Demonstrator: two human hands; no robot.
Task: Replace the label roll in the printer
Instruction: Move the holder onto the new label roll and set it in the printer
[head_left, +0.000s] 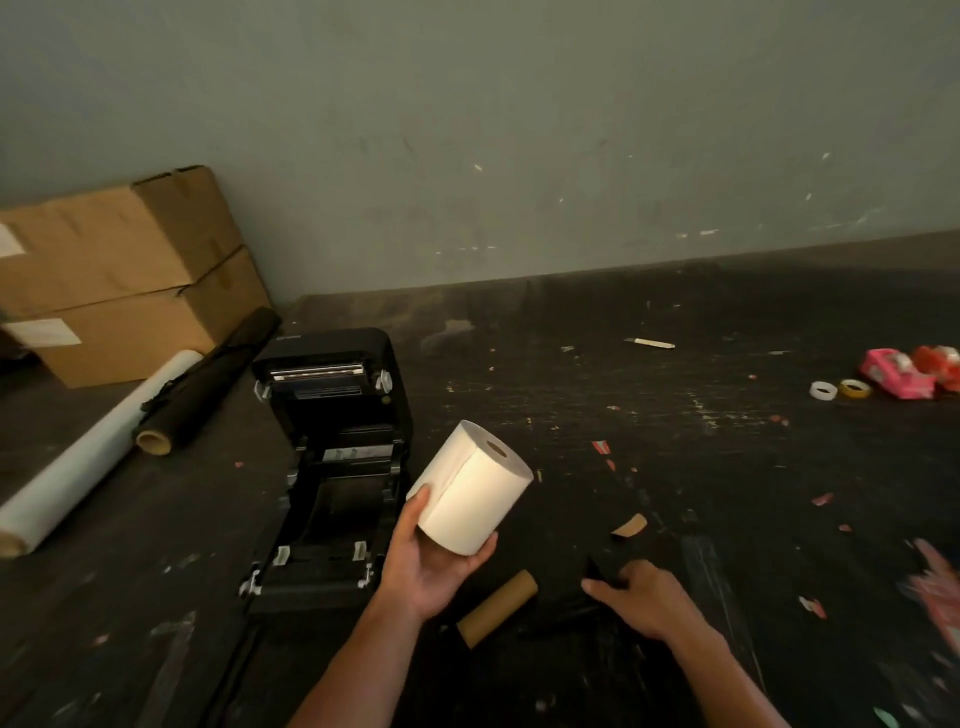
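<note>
A full white label roll (470, 486) rests in my left hand (428, 558), held up just right of the black printer (332, 467). The printer's lid is swung back and its roll bay looks empty. An empty brown cardboard core (497, 608) lies on the dark table between my hands. My right hand (641, 597) is low on the table, fingers closed on a dark object (597, 569) that I cannot make out.
Two stacked cardboard boxes (119, 270) stand at the back left, with a clear film roll (88, 447) and a black roll (208, 379) lying before them. Tape rolls (839, 389) and pink dispensers (904, 371) sit at the far right. Paper scraps litter the table.
</note>
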